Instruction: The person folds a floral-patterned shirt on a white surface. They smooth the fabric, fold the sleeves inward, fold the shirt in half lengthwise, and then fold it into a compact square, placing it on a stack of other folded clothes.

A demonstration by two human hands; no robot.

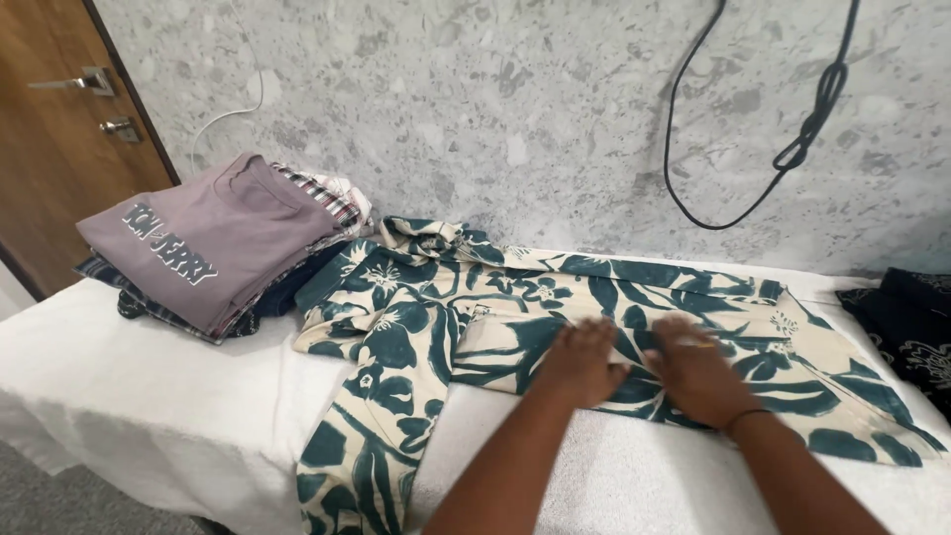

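Head view has us looking down at our 2 hands laid side by side on a cream shirt with a dark teal floral print (466,327), which lies spread across the table (149,386) under a white towel-like cover. Our left hand (582,362) rests palm down on the middle of the shirt with the fingers stretched flat, gripping nothing so far as we can see. Our right hand (698,369) lies just beside it, nearly touching it, also flat and pressing on the fabric rather than clenched around it; a thin dark band circles that wrist. The fingertips of both hands are blurred, so we cannot tell whether any of them pinch a fold. The shirt's collar sits bunched near the wall, 1 sleeve hangs over the near edge of the table at the left, and the hem runs out to the right. Left of the shirt stands a pile of folded clothes (228,248), topped by a mauve t-shirt with white printed lettering, with checked and dark garments under it. At the far right edge lies a dark patterned garment (906,322), apart from the shirt. Behind the table rises a grey speckled wall with a black cable (792,154) looped and knotted on it, and a wooden door (50,149) with a metal handle stands at the left.
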